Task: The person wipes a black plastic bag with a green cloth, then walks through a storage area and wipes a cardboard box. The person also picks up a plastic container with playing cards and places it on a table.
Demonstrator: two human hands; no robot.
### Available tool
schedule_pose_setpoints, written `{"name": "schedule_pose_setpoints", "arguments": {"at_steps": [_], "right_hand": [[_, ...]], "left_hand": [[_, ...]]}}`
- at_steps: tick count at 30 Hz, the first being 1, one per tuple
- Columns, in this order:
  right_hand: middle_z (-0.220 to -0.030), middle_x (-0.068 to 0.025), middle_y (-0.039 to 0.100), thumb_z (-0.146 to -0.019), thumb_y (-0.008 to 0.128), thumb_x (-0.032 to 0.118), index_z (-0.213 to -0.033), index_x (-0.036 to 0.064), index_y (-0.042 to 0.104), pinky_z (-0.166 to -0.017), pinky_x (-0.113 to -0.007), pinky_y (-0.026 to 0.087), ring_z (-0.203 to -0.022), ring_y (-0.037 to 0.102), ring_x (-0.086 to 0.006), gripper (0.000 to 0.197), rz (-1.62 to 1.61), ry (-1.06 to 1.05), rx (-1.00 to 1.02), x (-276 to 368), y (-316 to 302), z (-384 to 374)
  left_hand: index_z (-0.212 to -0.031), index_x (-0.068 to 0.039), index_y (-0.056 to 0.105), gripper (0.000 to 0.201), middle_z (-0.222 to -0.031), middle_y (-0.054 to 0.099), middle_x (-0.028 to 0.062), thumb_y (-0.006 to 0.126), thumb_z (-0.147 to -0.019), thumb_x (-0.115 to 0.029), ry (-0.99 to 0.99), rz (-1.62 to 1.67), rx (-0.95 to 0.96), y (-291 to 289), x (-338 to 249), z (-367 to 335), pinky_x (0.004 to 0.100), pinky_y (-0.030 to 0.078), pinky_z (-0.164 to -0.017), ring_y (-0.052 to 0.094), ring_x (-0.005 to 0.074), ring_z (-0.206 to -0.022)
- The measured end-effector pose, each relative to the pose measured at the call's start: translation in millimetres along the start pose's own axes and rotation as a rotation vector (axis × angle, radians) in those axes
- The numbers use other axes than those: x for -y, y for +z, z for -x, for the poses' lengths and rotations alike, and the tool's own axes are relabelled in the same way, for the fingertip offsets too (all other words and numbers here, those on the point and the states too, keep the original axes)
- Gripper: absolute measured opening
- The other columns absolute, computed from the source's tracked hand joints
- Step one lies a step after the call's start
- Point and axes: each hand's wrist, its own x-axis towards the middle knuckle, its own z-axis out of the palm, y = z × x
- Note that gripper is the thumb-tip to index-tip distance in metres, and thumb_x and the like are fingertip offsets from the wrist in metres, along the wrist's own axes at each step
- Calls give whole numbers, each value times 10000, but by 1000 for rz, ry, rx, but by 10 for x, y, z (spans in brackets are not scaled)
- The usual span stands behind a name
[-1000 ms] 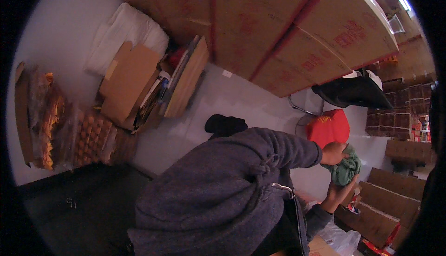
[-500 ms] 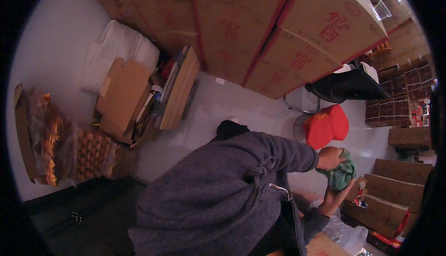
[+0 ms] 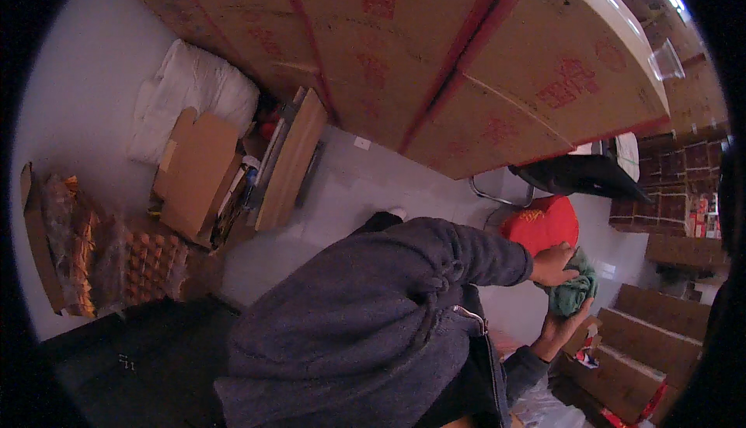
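Note:
A crumpled green cloth [image 3: 573,292] is bunched between my two hands, out in front of my grey sweater. My left hand [image 3: 553,263] presses in from above, its fingers closed over the upper edge of the cloth. From below, my right hand [image 3: 563,328] cups the bundle, with fingers curled against its lower side. The folds hide some of the fingertips on both hands. Just beyond my left hand is a bright red cover [image 3: 544,220] on what looks like a stool seat.
Tall stacked cartons [image 3: 497,101] stand along the top. A black chair [image 3: 579,175] with metal legs is beside them. Open cartons [image 3: 645,350] and clear plastic [image 3: 544,406] lie at the lower right. Flattened cardboard [image 3: 198,171] and a white sack [image 3: 190,97] lean on the left wall.
My left fingers have shifted over the cloth, and the bundle looks more tightly folded. The whole view has tilted slightly, while both hands stay on the cloth.

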Motion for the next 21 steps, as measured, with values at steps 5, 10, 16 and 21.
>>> {"name": "schedule_pose_setpoints", "arguments": {"at_steps": [5,10,16,21], "right_hand": [[-1279,-85,470,-900,489,428,-1297,105,408,-946,-406,419,-1139,487,-243,518,27,-24,5,59,456,-303],[-1293,-85,457,-909,467,426,-1321,112,381,-938,-431,423,-1164,466,-238,526,-21,-95,301,24,748,-457],[-1252,-99,485,-924,462,381,-1286,72,408,-902,-437,444,-1114,504,-243,479,-123,-70,118,-221,794,-613],[-1114,-95,560,-900,553,210,-1174,7,480,-835,-371,483,-983,573,-211,349,-143,-151,-155,-347,520,-605]], "left_hand": [[-1127,17,481,467,-1102,523,231,567,-819,-323,180,-5,2,-292,-112,-334,422,429,-856,531,356,-997],[-1026,-38,577,254,-923,637,169,543,-844,-212,-100,322,190,-618,-71,-677,403,471,-776,614,317,-883],[-959,-15,597,218,-888,621,188,577,-835,-193,56,115,67,-654,114,-831,403,455,-748,596,333,-857],[-1137,26,471,429,-1047,526,228,619,-809,-208,50,95,207,-528,262,-795,405,411,-864,515,372,-1012]]}}
